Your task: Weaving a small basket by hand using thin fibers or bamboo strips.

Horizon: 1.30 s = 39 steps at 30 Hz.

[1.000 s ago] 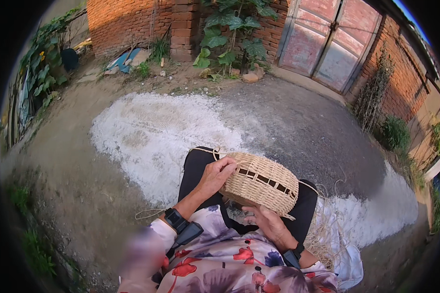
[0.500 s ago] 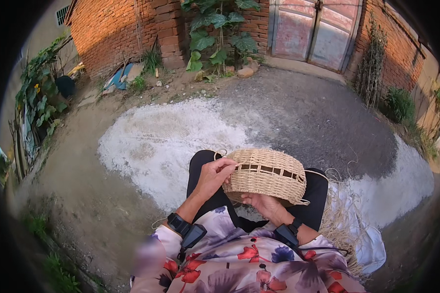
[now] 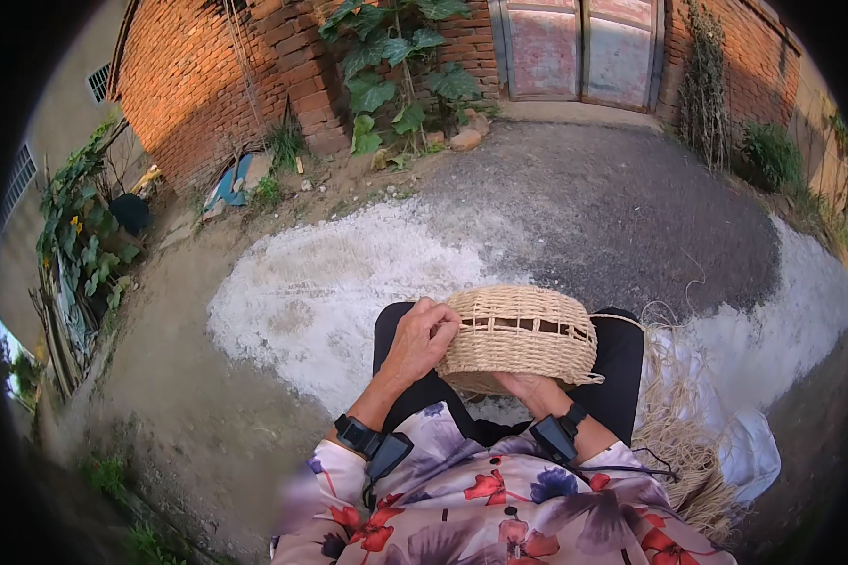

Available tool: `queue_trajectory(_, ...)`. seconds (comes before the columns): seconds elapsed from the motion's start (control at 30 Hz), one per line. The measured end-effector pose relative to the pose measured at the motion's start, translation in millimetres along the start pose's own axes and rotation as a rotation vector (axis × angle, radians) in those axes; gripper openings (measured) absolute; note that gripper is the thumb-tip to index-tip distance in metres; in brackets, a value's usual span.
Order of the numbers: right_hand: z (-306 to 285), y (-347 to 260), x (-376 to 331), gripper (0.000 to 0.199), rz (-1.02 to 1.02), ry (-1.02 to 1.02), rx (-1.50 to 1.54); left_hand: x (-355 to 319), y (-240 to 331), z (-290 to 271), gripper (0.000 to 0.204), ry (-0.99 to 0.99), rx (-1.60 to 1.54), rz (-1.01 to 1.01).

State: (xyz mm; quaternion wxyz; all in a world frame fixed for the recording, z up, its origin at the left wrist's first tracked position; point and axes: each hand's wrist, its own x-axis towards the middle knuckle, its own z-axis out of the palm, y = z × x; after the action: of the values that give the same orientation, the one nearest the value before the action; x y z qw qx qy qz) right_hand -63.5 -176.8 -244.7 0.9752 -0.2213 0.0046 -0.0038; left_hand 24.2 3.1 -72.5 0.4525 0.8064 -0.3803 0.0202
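Observation:
A pale straw-coloured woven basket (image 3: 518, 350) lies on its side across my lap, between my knees. A long gap crossed by short upright strands runs along its wall. At the basket's left end, my left hand (image 3: 424, 341) is closed with its fingers bent. Whatever is pinched in them is hidden. My right hand (image 3: 531, 390) supports the basket from the near side, its fingers out of sight under the rim. A loose cord end sticks out at the basket's lower right, and another strand passes over my right knee.
Loose straw cord (image 3: 683, 452) lies heaped on a white sheet (image 3: 754, 443) at my right. Ahead is ground with white (image 3: 339, 273) and dark grey patches. Farther off stand a climbing plant (image 3: 396, 75), a brick wall (image 3: 207, 85) and a faded metal door (image 3: 579, 56).
My left hand has drawn back slightly from the gap to the basket's left end, its fingers curling more. My right hand has slipped farther under the rim. The whole view has shifted slightly.

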Motion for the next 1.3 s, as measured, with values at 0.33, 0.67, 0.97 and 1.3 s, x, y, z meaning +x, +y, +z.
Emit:
queue_trajectory(0.33, -18.4, -0.5, -16.9, 0.03, 0.163, -0.299, 0.688, 1.7, 24.3, 0.6, 0.006, 0.029, 0.064, -0.005)
queue_trajectory(0.67, -1.6, -1.0, -2.9, 0.035, -0.153, -0.27, 0.266, 20.6, 43.9, -6.9, 0.007, -0.096, 0.303, 0.315)
queue_trajectory(0.97, 40.0, -18.8, -34.0, 0.03, -0.207, 0.014, -1.036, 30.5, 46.0, -17.6, 0.009, -0.31, 0.545, 0.45)
queue_trajectory(1.3, 16.6, 7.4, 20.1, 0.034, -0.042, -0.112, 0.363, 3.7, 39.7, -3.9, 0.011, -0.212, -0.484, -0.367)
